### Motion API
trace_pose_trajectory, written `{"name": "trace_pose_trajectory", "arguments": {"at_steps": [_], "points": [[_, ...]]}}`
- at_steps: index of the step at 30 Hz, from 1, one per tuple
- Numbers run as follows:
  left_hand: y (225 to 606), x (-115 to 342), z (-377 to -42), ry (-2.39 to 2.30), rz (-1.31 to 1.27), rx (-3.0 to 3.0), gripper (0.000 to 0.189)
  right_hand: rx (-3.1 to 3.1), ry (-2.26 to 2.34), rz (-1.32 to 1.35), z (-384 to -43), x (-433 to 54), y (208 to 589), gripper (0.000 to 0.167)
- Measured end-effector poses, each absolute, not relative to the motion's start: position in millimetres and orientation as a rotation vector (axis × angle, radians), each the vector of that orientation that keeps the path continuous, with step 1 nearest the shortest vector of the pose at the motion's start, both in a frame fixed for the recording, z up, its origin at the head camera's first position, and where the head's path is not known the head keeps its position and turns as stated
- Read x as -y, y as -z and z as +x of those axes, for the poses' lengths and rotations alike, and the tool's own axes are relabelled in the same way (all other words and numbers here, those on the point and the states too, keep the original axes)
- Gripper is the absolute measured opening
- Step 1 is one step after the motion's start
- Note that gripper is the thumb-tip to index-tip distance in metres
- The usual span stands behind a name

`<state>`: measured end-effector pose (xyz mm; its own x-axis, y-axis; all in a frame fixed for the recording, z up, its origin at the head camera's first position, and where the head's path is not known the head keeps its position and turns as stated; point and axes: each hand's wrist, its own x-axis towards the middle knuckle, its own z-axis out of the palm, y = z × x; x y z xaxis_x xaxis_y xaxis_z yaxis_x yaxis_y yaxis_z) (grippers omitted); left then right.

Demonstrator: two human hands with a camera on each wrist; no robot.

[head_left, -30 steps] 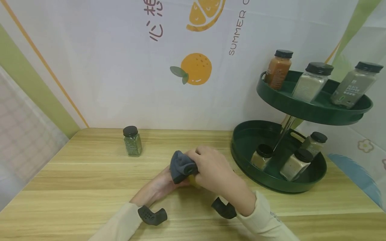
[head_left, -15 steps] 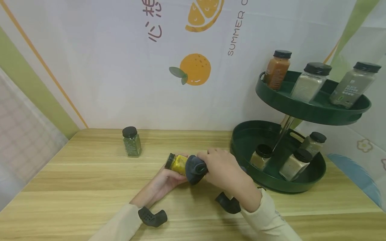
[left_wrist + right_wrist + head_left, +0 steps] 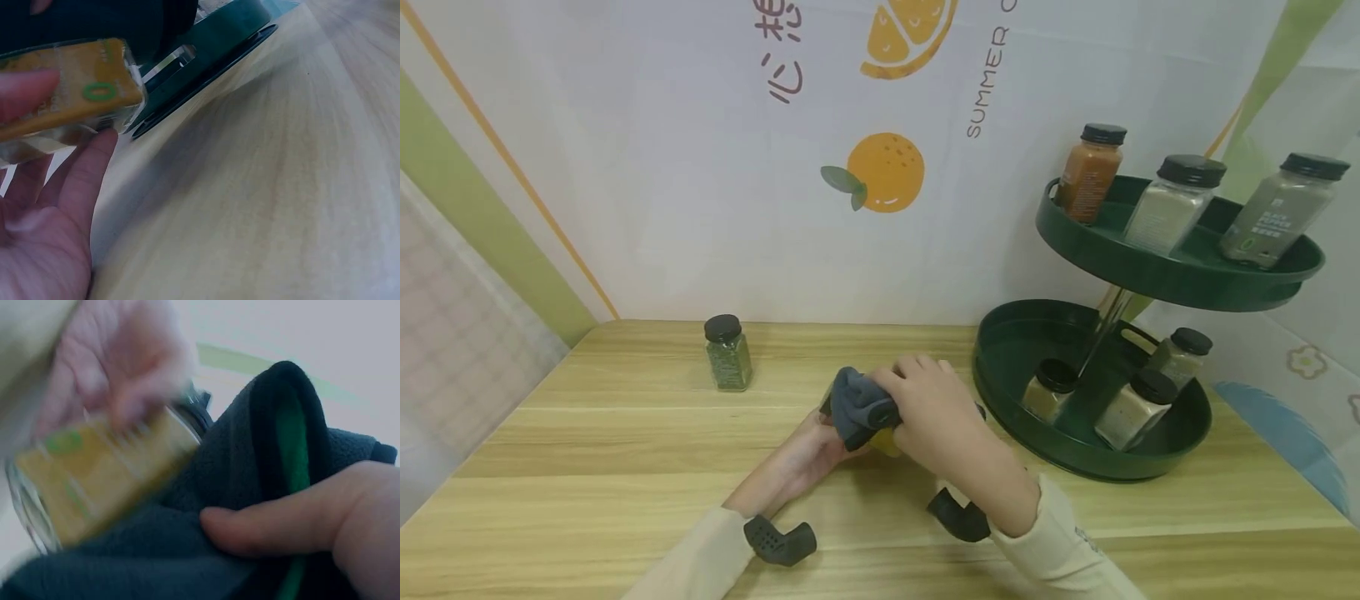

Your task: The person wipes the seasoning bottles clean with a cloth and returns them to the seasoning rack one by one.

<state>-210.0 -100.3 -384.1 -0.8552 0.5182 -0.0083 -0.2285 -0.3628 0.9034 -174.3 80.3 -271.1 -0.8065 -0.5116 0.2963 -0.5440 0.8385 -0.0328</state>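
Note:
In the left wrist view a glass spice jar (image 3: 75,81) with an orange-yellow label lies tilted on its side, gripped by my left hand (image 3: 50,244) between thumb and fingers. My right hand (image 3: 936,417) pinches a dark blue-grey cloth (image 3: 859,408) and holds it over the jar. From the head view, the cloth hides most of the jar, and only a bit of yellow shows beneath it. The right wrist view shows the cloth bunched along the jar's lower side and lid end, with my right thumb (image 3: 250,531) pressing on a fold.
A two-tier dark green rack (image 3: 1180,277) stands at the right. Three jars are on its upper tray, three on its lower tray (image 3: 1075,454). A jar of green herbs (image 3: 728,360) stands upright on the wooden table (image 3: 587,450) at the back left.
My right hand slid the cloth right along the jar, baring its black lid and yellow side half a second ago. Now it is back left, covering them again. My left hand stays nearly still.

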Motion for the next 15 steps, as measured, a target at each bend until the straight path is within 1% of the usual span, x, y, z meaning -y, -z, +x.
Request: {"name": "trace_pose_trajectory", "arguments": {"at_steps": [4,12,15], "points": [[384,101,-210,-2.205,0.399,-1.47,0.033,2.754,-0.163,0.825,-173,-76,276,0.052],[383,99,-209,-2.271,0.381,-1.376,0.042,2.871,-0.142,0.74,-176,-85,275,0.049],[383,99,-209,-2.275,0.396,-1.369,0.043,2.921,-0.119,0.714,-178,-90,273,0.046]]}}
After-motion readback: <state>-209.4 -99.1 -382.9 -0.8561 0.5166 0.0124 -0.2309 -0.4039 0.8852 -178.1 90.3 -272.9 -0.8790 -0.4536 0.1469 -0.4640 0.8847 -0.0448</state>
